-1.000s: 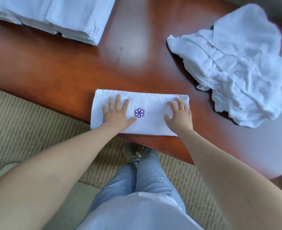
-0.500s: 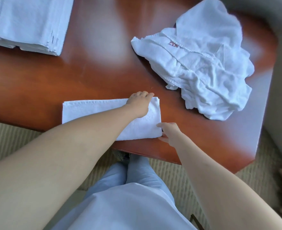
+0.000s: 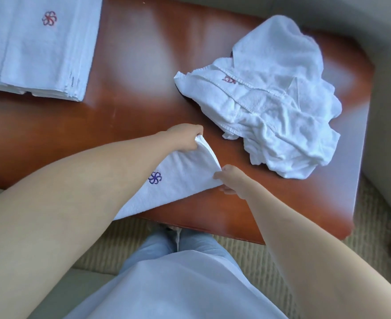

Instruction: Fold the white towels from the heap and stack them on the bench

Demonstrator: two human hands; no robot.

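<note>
A folded white towel with a purple flower mark lies at the near edge of the red-brown wooden bench. Its right end is raised off the wood. My left hand grips the far right corner, its forearm crossing over the towel. My right hand pinches the near right corner. A crumpled heap of white towels sits on the right part of the bench. A stack of folded white towels with a red flower mark rests at the far left.
Ribbed beige carpet lies around the bench. The bench's right end and near edge are close to my hands. My light blue trousers fill the bottom of the view. A pale wall or furniture side stands at the right.
My hands went from pressing flat on the towel to its right end. Both now hold its right corners and have lifted that end off the bench.
</note>
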